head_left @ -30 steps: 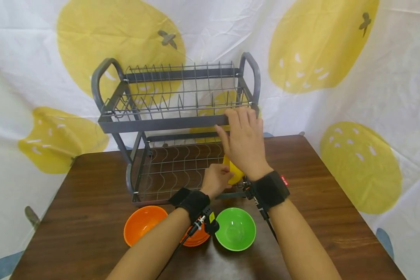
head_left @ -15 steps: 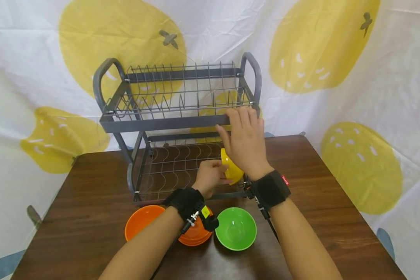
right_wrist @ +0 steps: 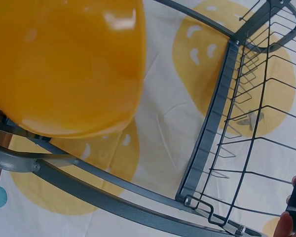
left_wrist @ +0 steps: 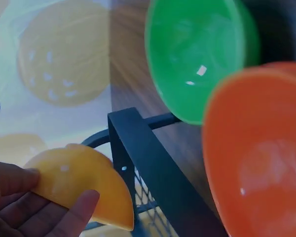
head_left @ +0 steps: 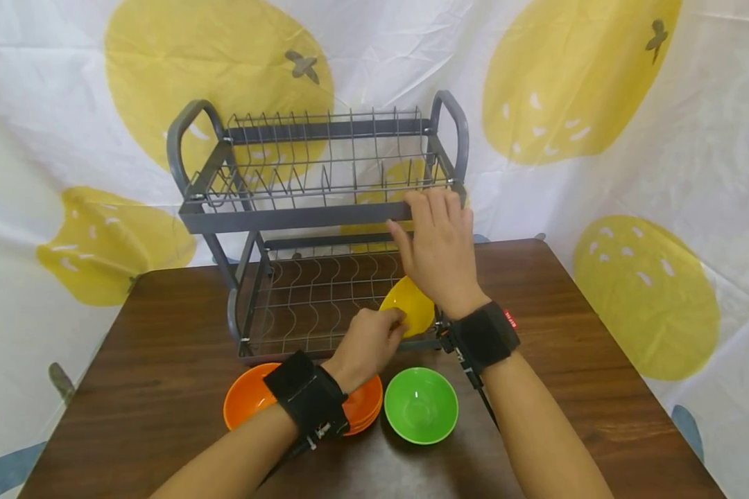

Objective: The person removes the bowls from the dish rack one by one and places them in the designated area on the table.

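My left hand (head_left: 367,341) pinches a yellow bowl (head_left: 418,315) by its edge at the right end of the dish rack's lower tier. The bowl is tilted, partly behind my right wrist. In the left wrist view, thumb and fingers hold the yellow bowl (left_wrist: 84,182) beside the rack frame. My right hand (head_left: 442,256) grips the front rail of the grey two-tier dish rack (head_left: 299,220) near its right corner. The right wrist view has the yellow bowl (right_wrist: 69,64) large and close, with fingertips on the rail at the right edge.
In front of the rack stand an orange bowl (head_left: 243,396), more stacked orange dishware (head_left: 367,407) partly under my left forearm, and a green bowl (head_left: 421,405). A patterned cloth (head_left: 530,201) hangs behind the brown wooden table (head_left: 555,346).
My left wrist has turned and shifted left and toward me, tilting the yellow bowl so more of it shows. My right hand stays on the rail.
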Demonstrator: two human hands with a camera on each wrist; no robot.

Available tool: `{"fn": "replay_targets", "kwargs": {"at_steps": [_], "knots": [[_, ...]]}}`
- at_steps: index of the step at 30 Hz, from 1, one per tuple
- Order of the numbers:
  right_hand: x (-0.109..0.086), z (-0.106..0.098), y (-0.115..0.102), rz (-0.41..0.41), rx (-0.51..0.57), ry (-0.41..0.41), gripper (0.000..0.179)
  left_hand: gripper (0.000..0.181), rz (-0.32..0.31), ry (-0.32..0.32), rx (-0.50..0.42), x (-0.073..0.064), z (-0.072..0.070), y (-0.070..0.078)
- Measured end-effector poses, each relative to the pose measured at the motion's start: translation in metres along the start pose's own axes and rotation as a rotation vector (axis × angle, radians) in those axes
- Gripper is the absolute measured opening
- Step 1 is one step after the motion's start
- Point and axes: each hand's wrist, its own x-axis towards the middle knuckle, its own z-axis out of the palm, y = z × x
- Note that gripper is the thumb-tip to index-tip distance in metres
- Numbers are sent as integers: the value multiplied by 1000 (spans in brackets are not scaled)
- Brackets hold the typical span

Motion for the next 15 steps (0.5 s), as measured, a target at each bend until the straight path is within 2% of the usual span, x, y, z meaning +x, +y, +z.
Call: {"fn": "replay_targets", "kwargs": {"at_steps": [5,9,15], "knots": [[1,-1,-1,10,1,-9,41,7,130,-41,161,-16,-1,4],[1,0,-1,12,3,-14,41,11,256,-64,314,-29,1,6],[1,-1,-2,15,7,-19,41,5,441,-112,487,-50,5,12]]}}
